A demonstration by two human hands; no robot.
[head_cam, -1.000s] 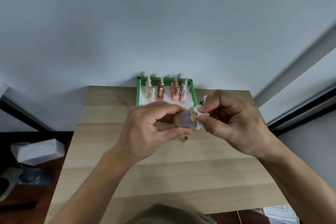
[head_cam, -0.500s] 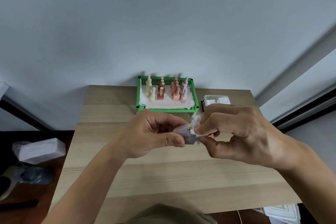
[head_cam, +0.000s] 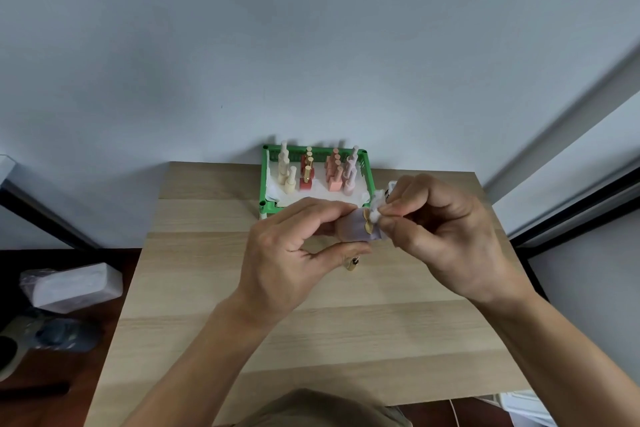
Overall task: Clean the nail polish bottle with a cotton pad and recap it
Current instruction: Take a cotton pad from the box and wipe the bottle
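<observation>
My left hand grips a pale lilac nail polish bottle, held sideways above the table with its gold neck pointing right. My right hand pinches a white cotton pad against that gold neck. A small gold-tipped cap lies on the wooden table just below my left thumb, partly hidden by it. Most of the bottle's body is covered by my left fingers.
A green tray with several cream, red, pink and lilac polish bottles stands at the table's far edge. A white box peeks out behind my right hand. On the dark floor at left lies a wrapped white pack.
Both hands rose slightly and moved away from me with the bottle. The bottle's gold neck now shows more, and the pad sits higher against it. The cap on the table is visible again.
</observation>
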